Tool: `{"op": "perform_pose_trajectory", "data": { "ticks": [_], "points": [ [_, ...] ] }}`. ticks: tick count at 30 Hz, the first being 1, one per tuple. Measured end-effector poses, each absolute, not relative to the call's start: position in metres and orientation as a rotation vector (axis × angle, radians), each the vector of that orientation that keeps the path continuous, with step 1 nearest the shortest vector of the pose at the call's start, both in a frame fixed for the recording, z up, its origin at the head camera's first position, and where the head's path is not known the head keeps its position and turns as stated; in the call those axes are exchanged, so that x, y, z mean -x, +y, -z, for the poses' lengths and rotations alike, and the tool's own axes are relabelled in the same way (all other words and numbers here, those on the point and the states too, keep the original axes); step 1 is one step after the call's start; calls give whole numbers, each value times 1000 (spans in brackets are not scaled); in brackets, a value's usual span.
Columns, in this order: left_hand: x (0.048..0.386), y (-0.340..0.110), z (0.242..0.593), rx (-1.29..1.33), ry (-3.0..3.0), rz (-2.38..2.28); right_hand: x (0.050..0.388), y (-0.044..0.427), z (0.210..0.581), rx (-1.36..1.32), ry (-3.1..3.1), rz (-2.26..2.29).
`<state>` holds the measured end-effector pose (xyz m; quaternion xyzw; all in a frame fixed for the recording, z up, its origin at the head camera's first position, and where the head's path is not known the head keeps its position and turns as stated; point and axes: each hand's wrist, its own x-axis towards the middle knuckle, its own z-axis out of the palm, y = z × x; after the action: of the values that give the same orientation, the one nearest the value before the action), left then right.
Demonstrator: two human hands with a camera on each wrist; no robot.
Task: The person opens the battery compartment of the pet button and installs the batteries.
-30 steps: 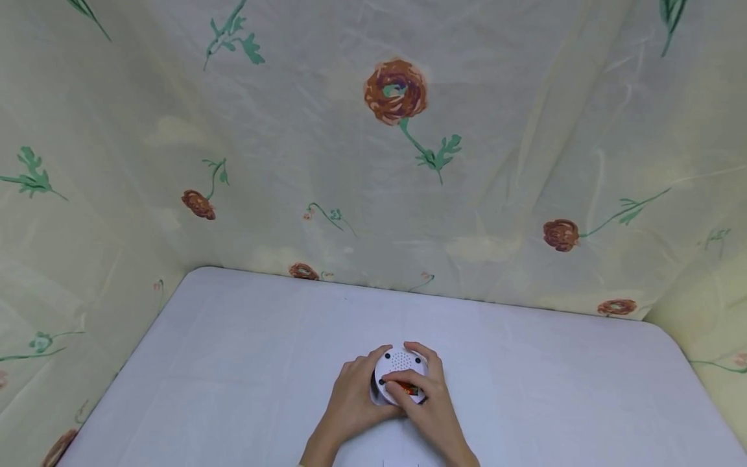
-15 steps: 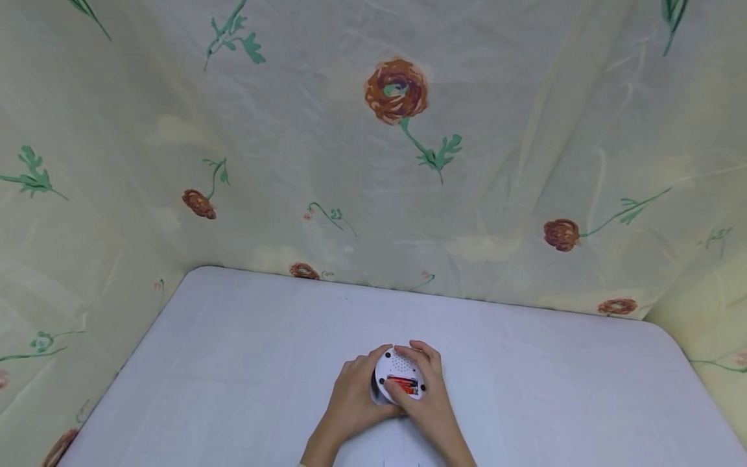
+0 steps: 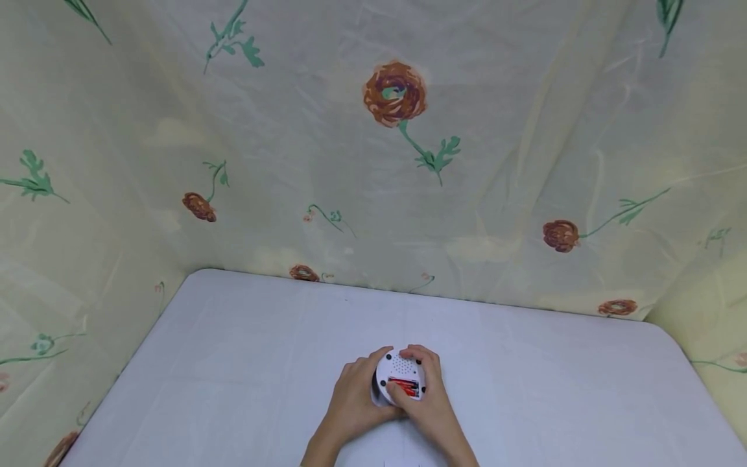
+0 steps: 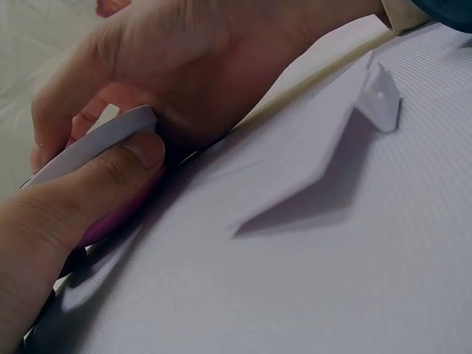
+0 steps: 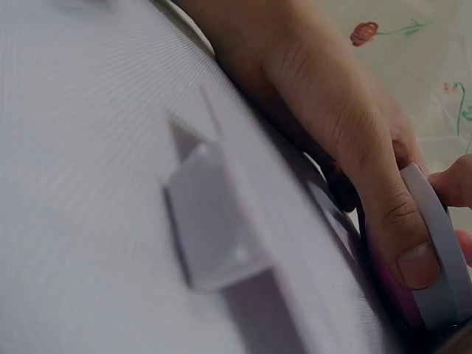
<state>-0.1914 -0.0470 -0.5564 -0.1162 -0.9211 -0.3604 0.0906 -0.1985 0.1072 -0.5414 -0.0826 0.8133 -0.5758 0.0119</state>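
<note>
In the head view, a round white device (image 3: 404, 368) with speaker holes and dark feet is tilted face up between both hands. Red batteries (image 3: 404, 387) lie in its uncovered compartment. My left hand (image 3: 358, 395) grips its left side, fingers round the far rim, thumb under the near edge. With its thumb at the compartment's left end and bent fingers at the upper right rim, my right hand (image 3: 428, 395) holds the device too. The left wrist view shows the left thumb (image 4: 110, 173) against the grey rim (image 4: 96, 147); a purple part shows below it.
A flat white piece (image 4: 310, 147) with a raised tab lies on the white table (image 3: 245, 363), close to the hands in both wrist views. Flower-patterned cloth (image 3: 467, 214) hangs behind the table and at its sides.
My right index finger has lifted off the battery compartment and moved back to the device's upper rim, uncovering the batteries. My left hand's grip looks unchanged.
</note>
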Motion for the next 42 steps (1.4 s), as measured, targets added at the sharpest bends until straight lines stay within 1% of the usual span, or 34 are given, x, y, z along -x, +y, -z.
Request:
{"op": "perform_pose_trajectory", "data": {
  "ticks": [8,28,42],
  "points": [
    [192,-47,557,352,-2728,1074,199,107,537,222,2498,1777],
    [191,-47,558,352,-2739,1052,197,109,534,232,2495,1749],
    [191,-48,559,377,-2719,1057,199,109,537,203,2487,1740]
  ]
}}
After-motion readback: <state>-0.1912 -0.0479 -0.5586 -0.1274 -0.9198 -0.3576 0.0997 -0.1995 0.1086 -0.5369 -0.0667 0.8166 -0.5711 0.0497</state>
